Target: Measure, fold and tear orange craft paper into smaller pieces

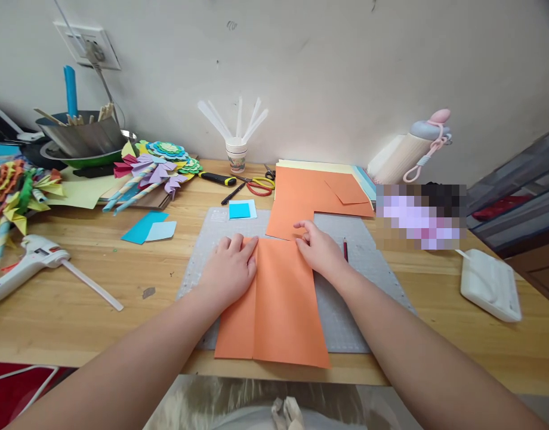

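Observation:
A sheet of orange paper with a lengthwise crease left of its middle lies over a grey cutting mat. My left hand rests on the sheet's upper left part, index finger and thumb pressing near the top of the crease. At the upper right corner my right hand has its thumb and a finger closed on the paper's edge, the index finger lifted. The sheet's right part bulges slightly up. Just beyond lies another orange sheet with a notch cut out. A dark pencil is beside my right forearm.
Blue paper pieces, scissors, a black pen and a yellow-black cutter lie behind the mat. A paper cup holds glue sticks. At left are a glue gun and paper flowers; at right, a white box.

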Action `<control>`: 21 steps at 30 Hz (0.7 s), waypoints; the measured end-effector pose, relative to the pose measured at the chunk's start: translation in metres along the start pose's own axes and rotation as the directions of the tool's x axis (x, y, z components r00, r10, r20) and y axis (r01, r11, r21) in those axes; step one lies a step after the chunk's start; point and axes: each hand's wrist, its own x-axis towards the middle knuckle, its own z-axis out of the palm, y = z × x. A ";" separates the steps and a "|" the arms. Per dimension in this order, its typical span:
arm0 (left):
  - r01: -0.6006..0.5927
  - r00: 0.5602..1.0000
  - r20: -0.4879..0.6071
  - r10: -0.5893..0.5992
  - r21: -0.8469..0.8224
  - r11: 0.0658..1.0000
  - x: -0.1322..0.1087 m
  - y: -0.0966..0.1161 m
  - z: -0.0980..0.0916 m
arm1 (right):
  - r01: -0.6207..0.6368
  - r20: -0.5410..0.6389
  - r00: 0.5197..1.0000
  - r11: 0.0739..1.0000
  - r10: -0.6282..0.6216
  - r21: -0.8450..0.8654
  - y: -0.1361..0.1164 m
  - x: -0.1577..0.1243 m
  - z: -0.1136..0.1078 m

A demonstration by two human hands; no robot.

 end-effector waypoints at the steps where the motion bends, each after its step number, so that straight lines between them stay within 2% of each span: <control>1: 0.001 1.000 0.000 -0.001 0.002 1.000 0.000 0.000 0.000 | 0.001 0.006 1.000 1.000 -0.001 -0.013 -0.001 0.000 0.000; 6: 0.001 1.000 0.007 -0.001 -0.001 1.000 0.001 0.000 0.000 | -0.002 0.019 1.000 1.000 0.003 -0.022 -0.001 0.002 -0.001; 10: 0.006 1.000 0.017 -0.006 -0.011 1.000 0.001 -0.001 -0.002 | -0.020 -0.001 1.000 0.999 0.020 0.034 0.002 -0.002 -0.003; 15: 0.018 0.999 0.051 -0.017 -0.024 1.000 -0.014 -0.001 -0.008 | -0.055 0.009 0.998 0.991 0.055 0.120 0.008 -0.020 -0.007; 21: 0.007 0.985 0.170 0.003 -0.061 0.998 -0.027 -0.003 -0.007 | -0.043 0.025 0.999 0.994 0.041 0.100 0.011 -0.030 -0.004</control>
